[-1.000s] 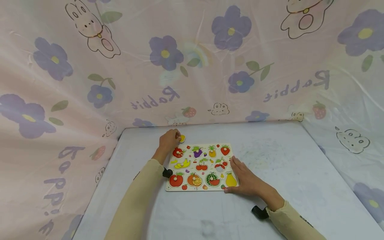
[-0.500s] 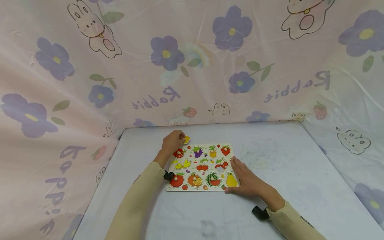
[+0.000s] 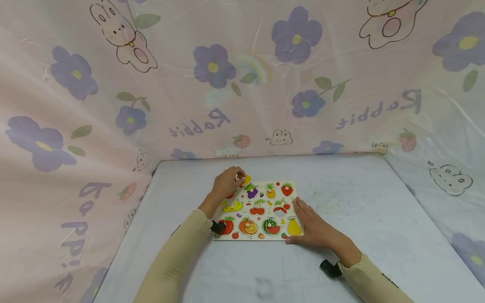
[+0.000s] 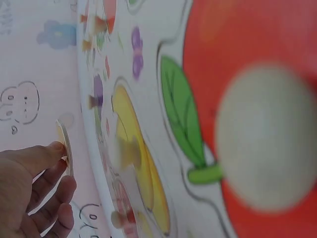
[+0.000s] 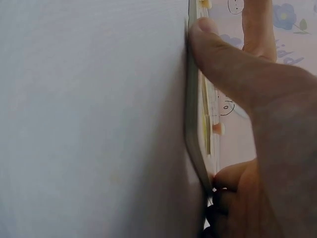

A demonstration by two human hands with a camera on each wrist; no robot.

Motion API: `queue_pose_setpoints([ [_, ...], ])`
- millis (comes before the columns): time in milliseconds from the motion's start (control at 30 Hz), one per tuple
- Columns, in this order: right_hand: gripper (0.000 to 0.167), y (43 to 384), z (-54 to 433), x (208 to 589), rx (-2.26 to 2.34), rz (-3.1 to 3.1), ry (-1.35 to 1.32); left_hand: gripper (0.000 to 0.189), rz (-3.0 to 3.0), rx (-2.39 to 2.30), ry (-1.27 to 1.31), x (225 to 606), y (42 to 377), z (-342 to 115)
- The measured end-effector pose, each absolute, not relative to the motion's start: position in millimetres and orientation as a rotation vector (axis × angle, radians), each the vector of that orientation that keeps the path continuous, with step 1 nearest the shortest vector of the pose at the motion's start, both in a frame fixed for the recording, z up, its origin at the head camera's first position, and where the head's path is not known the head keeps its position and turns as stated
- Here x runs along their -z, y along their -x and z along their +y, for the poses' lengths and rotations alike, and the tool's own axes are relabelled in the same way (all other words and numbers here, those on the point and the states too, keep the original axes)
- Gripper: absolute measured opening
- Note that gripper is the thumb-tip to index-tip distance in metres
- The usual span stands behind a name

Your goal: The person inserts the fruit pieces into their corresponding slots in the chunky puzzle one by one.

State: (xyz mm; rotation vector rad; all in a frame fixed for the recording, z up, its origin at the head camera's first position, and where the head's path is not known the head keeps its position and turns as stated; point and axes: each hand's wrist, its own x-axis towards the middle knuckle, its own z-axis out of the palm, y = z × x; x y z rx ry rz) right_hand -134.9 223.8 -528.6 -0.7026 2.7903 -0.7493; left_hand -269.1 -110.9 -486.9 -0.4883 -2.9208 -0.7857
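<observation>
My left hand (image 3: 226,184) pinches a thin, flat yellow puzzle piece (image 3: 247,180) between thumb and fingers, above the far left corner of the fruit puzzle board (image 3: 266,236). Edge-on in the left wrist view, that piece (image 4: 66,144) stands tilted up, its face mostly hidden. My right hand (image 3: 315,227) lies along the board's right side, fingers extended at the edge and thumb at the near corner. In the right wrist view the thumb (image 5: 223,57) touches the board's edge. The board carries knobbed fruit pieces, among them a watermelon (image 3: 271,227) and bananas (image 3: 233,206).
The board lies flat on a white-covered table (image 3: 352,202). Behind and at both sides hangs a pink curtain (image 3: 246,97) printed with flowers and rabbits. A black wrist camera (image 3: 331,268) sits on the right wrist, another wrist camera (image 3: 217,227) on the left overlaps the board's apple.
My left hand has moved right and slightly nearer with the yellow piece, from beyond the board's far left corner to over its far edge. My right hand stays put.
</observation>
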Motion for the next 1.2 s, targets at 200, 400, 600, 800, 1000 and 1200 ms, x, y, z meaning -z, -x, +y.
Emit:
queue_pose_setpoints([
  [200, 0.135, 134.0, 225.1, 526.0, 0.767, 2.786, 0.715, 0.011, -2.913, 0.779, 0.541, 486.7, 260.9, -102.2],
  [400, 0.135, 133.7, 225.2, 525.4, 0.771, 2.785, 0.711, 0.013, -2.93, 0.78, 0.603, 484.2, 254.3, -90.8],
  [600, 0.135, 135.2, 226.5, 529.0, 0.759, 2.791, 0.692, 0.011, -2.928, 0.777, 0.699, 480.6, 243.1, -74.3],
  [800, 0.136, 135.2, 226.7, 530.1, 0.753, 2.801, 0.69, 0.01, -2.916, 0.743, 0.78, 481.1, 233.8, -61.3],
  [1000, 0.135, 136.1, 225.5, 529.1, 0.76, 2.789, 0.702, 0.01, -2.922, 0.731, 0.823, 483.4, 226.7, -52.9],
  [1200, 0.135, 135.3, 225.9, 528.0, 0.749, 2.799, 0.71, 0.011, -2.909, 0.736, 0.88, 481.1, 218.9, -45.0],
])
